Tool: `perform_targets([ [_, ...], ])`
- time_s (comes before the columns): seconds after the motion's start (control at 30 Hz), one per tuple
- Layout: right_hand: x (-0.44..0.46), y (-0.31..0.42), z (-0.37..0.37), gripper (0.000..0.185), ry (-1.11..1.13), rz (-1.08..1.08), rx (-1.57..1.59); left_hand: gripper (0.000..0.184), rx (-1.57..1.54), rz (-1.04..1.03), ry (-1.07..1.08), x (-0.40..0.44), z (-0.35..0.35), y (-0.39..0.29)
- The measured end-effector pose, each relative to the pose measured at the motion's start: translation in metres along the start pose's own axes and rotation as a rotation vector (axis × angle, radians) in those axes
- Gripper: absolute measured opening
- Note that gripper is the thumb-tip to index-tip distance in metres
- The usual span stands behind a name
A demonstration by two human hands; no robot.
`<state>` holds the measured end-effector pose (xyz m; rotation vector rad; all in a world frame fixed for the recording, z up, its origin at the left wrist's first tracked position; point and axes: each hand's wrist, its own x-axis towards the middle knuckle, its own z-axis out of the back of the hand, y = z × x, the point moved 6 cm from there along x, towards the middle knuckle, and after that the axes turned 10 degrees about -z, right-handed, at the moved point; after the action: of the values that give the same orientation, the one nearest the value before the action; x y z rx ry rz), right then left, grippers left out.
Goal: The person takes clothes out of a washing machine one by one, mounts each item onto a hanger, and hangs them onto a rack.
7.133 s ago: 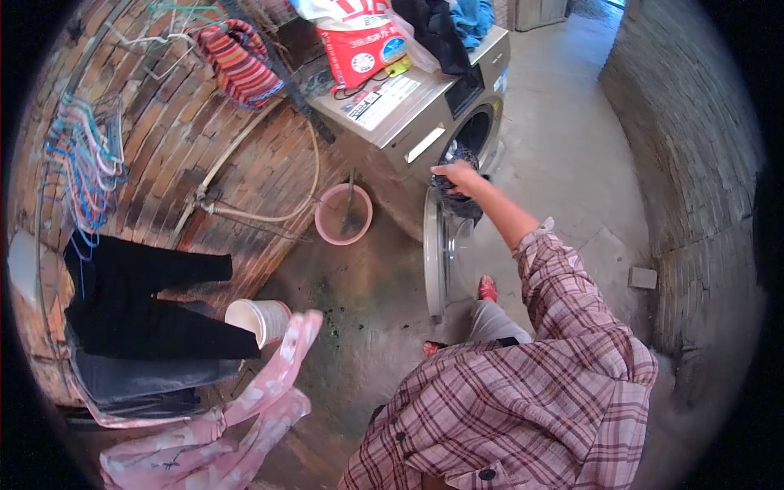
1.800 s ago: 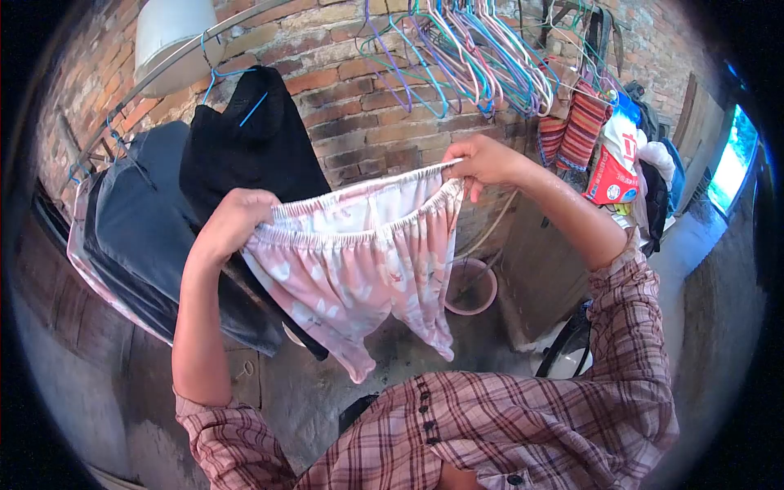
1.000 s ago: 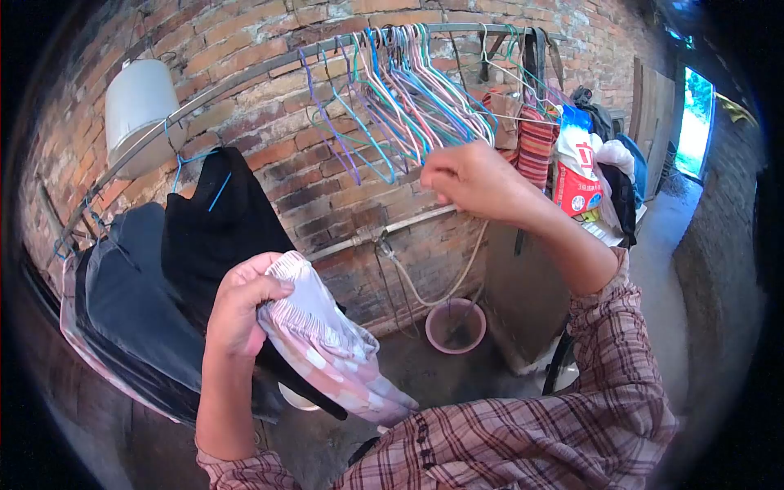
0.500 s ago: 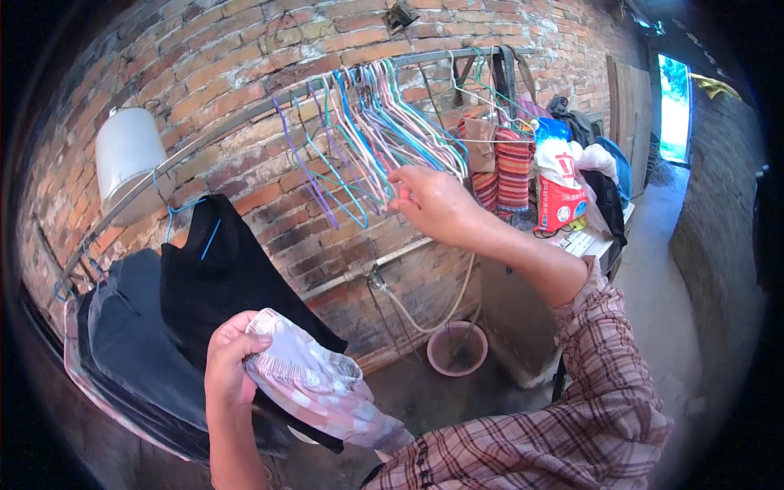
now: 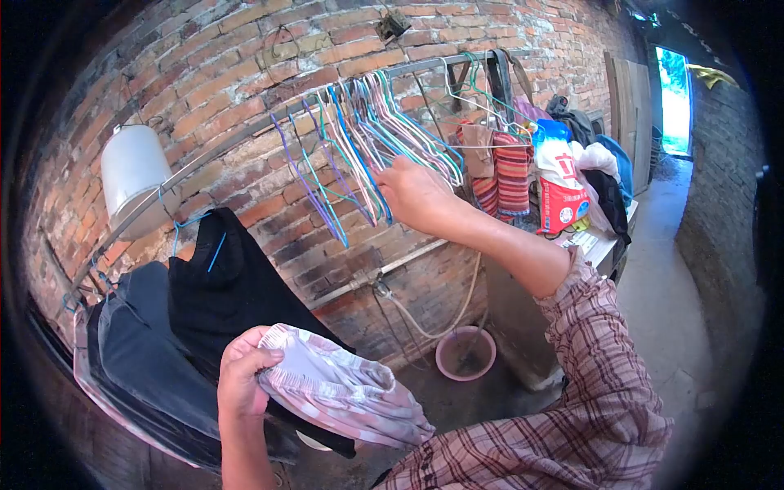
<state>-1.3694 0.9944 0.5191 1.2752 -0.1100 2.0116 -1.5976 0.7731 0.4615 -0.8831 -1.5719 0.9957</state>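
Note:
Bunched pink-and-white patterned pants (image 5: 343, 388) hang from my left hand (image 5: 245, 371), which grips them by the gathered waistband. My right hand (image 5: 416, 192) is raised at a row of thin coloured wire hangers (image 5: 359, 155) on a metal rail (image 5: 245, 122). Its fingers are curled against the lower part of the hangers; whether they grasp one is hidden. Left of the hangers, a black garment (image 5: 237, 286) hangs from a blue hanger on the same rail, with dark grey clothing (image 5: 147, 335) beside it.
A white bucket (image 5: 135, 175) hangs at the left of the brick wall. Striped cloth (image 5: 513, 175) hangs right of the hangers. Behind my right forearm, a red-and-white bag (image 5: 562, 192) and clothes lie on a washing machine (image 5: 592, 245). A pink basin (image 5: 465, 354) stands on the floor.
The pants, earlier stretched between both hands, are now bunched in my left hand. My right hand has let go of them and moved to the hangers, some of which have shifted left.

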Motion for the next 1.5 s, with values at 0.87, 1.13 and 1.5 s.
perform_targets([
  [0.87, 0.034, -0.020, 0.001, 0.025, -0.121, -0.240, 0.170, 0.026, 0.039, 0.023, 0.021, -0.011, -0.008, 0.003],
  [1.13, -0.031, -0.023, 0.008, 0.017, -0.160, -0.184, 0.338, 0.025, 0.034, 0.019, -0.011, -0.009, -0.008, 0.005],
  [1.5, -0.284, -0.058, -0.058, 0.022, -0.049, -0.439, 0.724, 0.023, 0.030, 0.009, -0.038, 0.003, -0.003, 0.008],
])
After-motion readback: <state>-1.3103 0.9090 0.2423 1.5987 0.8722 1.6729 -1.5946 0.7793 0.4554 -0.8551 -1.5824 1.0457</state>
